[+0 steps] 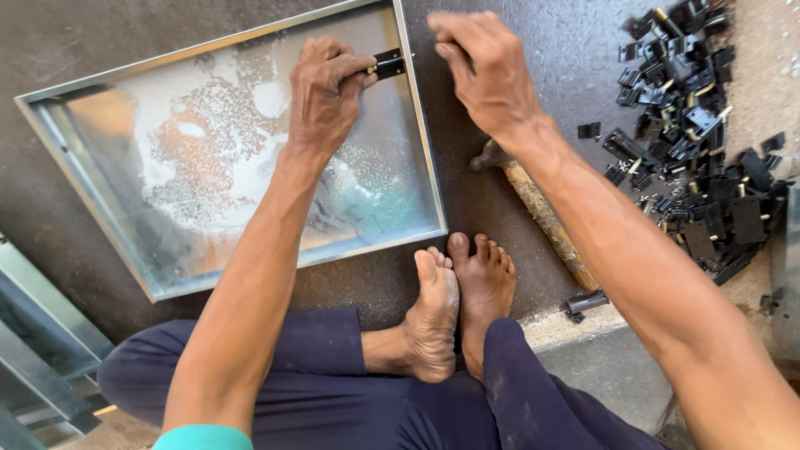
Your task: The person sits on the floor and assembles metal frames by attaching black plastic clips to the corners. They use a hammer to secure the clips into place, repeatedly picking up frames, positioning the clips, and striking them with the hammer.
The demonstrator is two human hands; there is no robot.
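Small black hinge getting held against the rim of a shallow metal tray, person sitting barefoot on the floor.

Going left to right: the metal tray [100, 179] lies flat, its far-left corner a bit washed out by glare. Left hand [325, 96] has its fingers curled narrow around the black hinge [388, 63], pinching it on the tray's right rim; the hinge's long axis runs sideways, pointing out from the fingertips toward the right hand. Most of the hinge is hidden under the fingers. Right hand [483, 71] hovers just beside it, fingers bunched, can't tell if they hold anything. A hammer [546, 218] lies under the right forearm, head mostly hidden. Far right, a pile of black hinges [700, 133], cut off by the frame edge.
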